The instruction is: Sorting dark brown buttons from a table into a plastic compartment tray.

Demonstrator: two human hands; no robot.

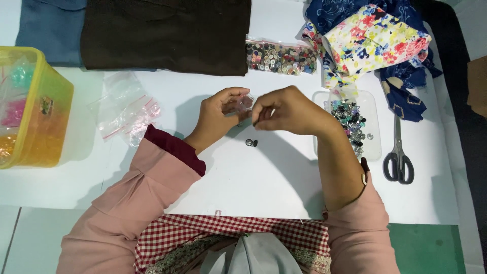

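Left hand (219, 110) and right hand (284, 109) meet above the white bench (253, 177), fingers of both pinched shut on a small clear bag (245, 103) held between them. 2 dark buttons (251, 142) lie just below on open bench. Clear tray of buttons (350, 122) sits just right of the right hand, scissors (398, 157) beyond near the bench edge. Yellow tub (30, 109) far left; loose empty bags (127, 111) between.
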